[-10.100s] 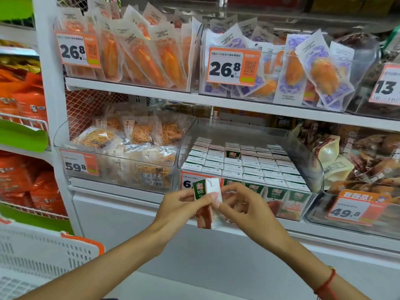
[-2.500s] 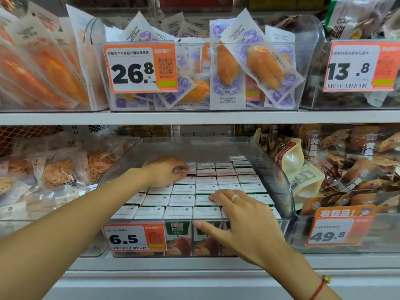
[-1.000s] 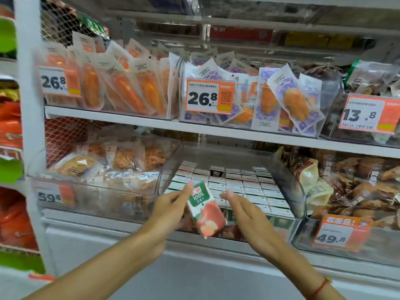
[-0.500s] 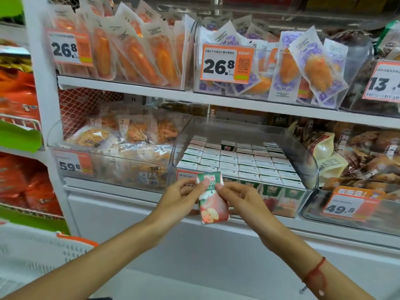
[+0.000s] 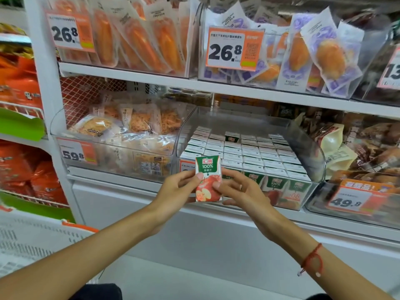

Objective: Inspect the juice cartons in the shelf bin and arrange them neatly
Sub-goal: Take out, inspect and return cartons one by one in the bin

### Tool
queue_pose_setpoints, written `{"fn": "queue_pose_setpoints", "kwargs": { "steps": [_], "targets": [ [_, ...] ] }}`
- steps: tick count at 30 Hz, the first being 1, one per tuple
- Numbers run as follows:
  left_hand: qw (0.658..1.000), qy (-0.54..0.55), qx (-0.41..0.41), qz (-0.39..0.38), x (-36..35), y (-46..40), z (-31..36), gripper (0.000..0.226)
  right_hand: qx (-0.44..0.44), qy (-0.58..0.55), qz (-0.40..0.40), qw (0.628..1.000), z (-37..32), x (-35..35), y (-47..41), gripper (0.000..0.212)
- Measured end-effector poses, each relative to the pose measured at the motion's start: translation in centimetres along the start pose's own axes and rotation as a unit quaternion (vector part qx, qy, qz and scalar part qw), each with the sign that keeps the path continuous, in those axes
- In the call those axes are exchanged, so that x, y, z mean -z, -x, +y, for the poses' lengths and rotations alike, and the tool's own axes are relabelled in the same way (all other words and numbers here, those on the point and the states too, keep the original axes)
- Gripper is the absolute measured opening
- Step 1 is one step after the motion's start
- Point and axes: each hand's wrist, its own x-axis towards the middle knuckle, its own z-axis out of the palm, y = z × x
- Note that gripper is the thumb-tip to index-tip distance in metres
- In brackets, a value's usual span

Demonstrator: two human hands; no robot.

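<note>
At frame centre, both hands hold a juice carton (image 5: 208, 178) before the shelf bin (image 5: 318, 156); rowed cartons (image 5: 249, 154) fill it.

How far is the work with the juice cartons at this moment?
Done: most cartons in the bin stand in even rows. In hand: the left hand and right hand hold one juice carton upright before the bin, front label facing the camera. Left: putting it back; one carton at the back sticks up.

white shelving (image 5: 238, 88), stocked snack bins (image 5: 112, 148)

Clear glossy plastic bin (image 5: 311, 148)
</note>
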Motion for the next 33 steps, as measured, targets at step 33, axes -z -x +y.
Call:
{"fn": "queue_pose_setpoints", "kwargs": {
  "steps": [33],
  "targets": [
    [0.997, 0.061, 0.035, -0.005, -0.6, -0.3, 0.8, 0.021, -0.035, -0.008, -0.047, 0.998, -0.2, 0.9, 1.0, 0.048]
  ]
}}
